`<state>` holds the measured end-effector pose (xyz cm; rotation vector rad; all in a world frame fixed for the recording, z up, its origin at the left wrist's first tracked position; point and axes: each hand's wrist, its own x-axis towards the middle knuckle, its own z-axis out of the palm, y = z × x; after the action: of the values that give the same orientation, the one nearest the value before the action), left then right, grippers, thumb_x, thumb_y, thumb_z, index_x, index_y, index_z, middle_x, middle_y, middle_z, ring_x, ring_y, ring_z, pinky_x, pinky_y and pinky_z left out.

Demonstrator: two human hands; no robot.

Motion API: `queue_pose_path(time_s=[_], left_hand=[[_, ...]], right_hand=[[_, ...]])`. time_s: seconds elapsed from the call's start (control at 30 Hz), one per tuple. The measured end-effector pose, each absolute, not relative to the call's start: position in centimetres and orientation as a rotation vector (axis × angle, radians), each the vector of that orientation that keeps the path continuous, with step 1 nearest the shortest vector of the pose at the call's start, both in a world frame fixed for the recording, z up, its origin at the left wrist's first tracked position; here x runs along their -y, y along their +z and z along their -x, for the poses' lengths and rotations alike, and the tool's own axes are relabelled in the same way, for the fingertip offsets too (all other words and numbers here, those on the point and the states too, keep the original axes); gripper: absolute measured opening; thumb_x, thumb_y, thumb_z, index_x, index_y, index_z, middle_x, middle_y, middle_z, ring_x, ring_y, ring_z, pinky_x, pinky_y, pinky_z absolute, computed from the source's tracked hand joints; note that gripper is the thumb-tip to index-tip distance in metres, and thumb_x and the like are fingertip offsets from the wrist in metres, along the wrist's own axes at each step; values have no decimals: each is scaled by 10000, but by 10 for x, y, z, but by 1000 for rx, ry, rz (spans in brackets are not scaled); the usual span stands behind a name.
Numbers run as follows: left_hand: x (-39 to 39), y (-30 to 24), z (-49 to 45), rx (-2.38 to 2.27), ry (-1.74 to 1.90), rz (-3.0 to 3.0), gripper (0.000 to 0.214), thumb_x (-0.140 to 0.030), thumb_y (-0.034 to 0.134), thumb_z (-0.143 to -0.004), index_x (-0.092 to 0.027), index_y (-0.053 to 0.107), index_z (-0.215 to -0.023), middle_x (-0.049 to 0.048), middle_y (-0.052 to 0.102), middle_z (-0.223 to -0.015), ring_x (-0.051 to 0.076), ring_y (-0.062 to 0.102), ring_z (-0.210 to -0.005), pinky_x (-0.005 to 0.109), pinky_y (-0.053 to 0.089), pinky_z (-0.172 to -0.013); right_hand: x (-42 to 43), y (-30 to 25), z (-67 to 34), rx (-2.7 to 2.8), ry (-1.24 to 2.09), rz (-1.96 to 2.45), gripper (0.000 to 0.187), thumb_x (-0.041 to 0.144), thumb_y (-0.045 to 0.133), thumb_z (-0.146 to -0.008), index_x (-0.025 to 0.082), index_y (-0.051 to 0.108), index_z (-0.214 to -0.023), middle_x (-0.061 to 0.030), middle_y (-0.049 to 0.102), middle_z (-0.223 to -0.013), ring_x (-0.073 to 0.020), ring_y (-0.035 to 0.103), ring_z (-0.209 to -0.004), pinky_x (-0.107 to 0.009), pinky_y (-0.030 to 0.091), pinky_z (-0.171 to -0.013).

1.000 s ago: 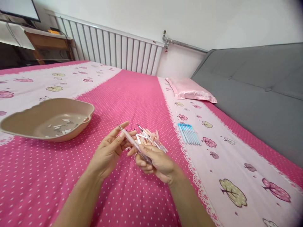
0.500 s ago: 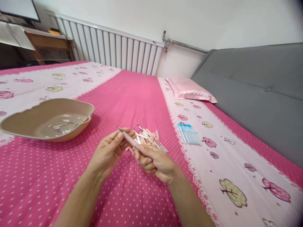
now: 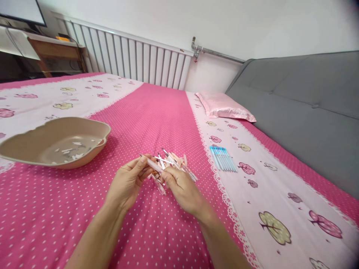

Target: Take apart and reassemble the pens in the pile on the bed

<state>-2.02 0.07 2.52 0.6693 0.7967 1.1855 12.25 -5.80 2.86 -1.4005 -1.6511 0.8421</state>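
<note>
A pale pink pen [image 3: 155,165] is held between both hands, its dark tip pointing up and left. My left hand [image 3: 131,178] pinches it near the tip with thumb and fingers. Closed round the pen's other end is my right hand [image 3: 179,185], which hides that end. Just beyond the hands, a loose pile of pink and white pens and pen parts [image 3: 179,163] lies on the pink dotted bedspread [image 3: 157,119]. A row of light blue pens [image 3: 224,160] lies side by side to the right of the pile.
A beige basin [image 3: 53,142] with small white pieces inside stands at the left on the bed. A pink pillow [image 3: 224,106] rests near the grey headboard [image 3: 303,97]. Behind the bed are a white radiator [image 3: 134,56] and a desk [image 3: 56,50] with a monitor.
My right hand has turned over, back upward, and moved slightly up along the pen. The left hand keeps its pinch near the tip, and the pen sits a little lower.
</note>
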Motion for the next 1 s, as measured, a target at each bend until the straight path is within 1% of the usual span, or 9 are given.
queue_pose_path(time_s=[0.1, 0.2, 0.4, 0.47, 0.53, 0.6, 0.67, 0.8, 1.0], left_hand=[[-2, 25, 20, -862, 1225, -672, 337, -310, 861, -421, -117, 675, -625, 1, 674, -610, 67, 601, -549, 116, 498, -531], [-1, 25, 21, -928, 1261, -723, 358, -346, 852, -430, -126, 586, -521, -12, 624, -512, 67, 562, -470, 130, 462, -458], [-1, 21, 28, -971, 1196, -870, 346, -424, 762, -595, -119, 599, -581, -7, 597, -524, 62, 527, -450, 144, 430, -433], [0, 23, 29, -878, 1173, -885, 291, -407, 728, -654, -132, 647, -706, 15, 656, -652, 88, 591, -556, 167, 485, -520], [2, 26, 29, -745, 1144, -892, 271, -336, 703, -703, -176, 661, -917, 42, 696, -920, 134, 647, -800, 205, 525, -690], [5, 30, 29, -619, 1084, -912, 363, -263, 664, -751, -225, 610, -1108, 55, 622, -1188, 174, 588, -1061, 244, 496, -858], [8, 32, 29, -550, 1030, -934, 417, -225, 632, -778, -254, 566, -1189, 54, 560, -1287, 193, 511, -1183, 264, 458, -935], [7, 31, 28, -581, 1035, -977, 334, -232, 645, -767, -226, 624, -1101, 77, 637, -1178, 213, 564, -1121, 285, 477, -910], [3, 23, 24, -796, 1164, -926, 243, -259, 761, -639, -162, 680, -847, 53, 724, -857, 151, 671, -800, 223, 519, -738]], right_hand=[[57, 27, -120, 1707, 642, 1471, 235, 328, 437, -903, 195, 601, -800, 29, 536, -646, -103, 455, -589, -234, 290, -551], [56, 25, -119, 1701, 552, 1447, 175, 277, 486, -882, 209, 646, -895, 14, 618, -748, -117, 515, -668, -232, 331, -597], [54, 24, -122, 1617, 537, 1428, 183, 253, 527, -858, 208, 680, -949, -13, 671, -843, -141, 571, -757, -241, 382, -659], [53, 25, -123, 1590, 571, 1410, 194, 259, 521, -862, 211, 681, -960, -12, 675, -840, -141, 576, -747, -244, 385, -660], [53, 26, -123, 1582, 635, 1378, 201, 274, 505, -870, 208, 685, -930, -9, 673, -809, -135, 572, -715, -243, 384, -643], [53, 27, -123, 1572, 712, 1348, 217, 298, 492, -875, 195, 684, -873, -10, 664, -776, -133, 564, -697, -242, 384, -632], [52, 27, -124, 1555, 795, 1325, 232, 312, 488, -873, 181, 673, -823, -11, 650, -748, -131, 554, -684, -243, 387, -628], [51, 26, -125, 1533, 883, 1297, 207, 295, 502, -857, 179, 670, -824, -2, 625, -710, -127, 538, -660, -249, 393, -631], [53, 25, -124, 1500, 778, 1338, 177, 255, 561, -823, 200, 698, -922, -21, 675, -800, -154, 578, -718, -270, 406, -656]])
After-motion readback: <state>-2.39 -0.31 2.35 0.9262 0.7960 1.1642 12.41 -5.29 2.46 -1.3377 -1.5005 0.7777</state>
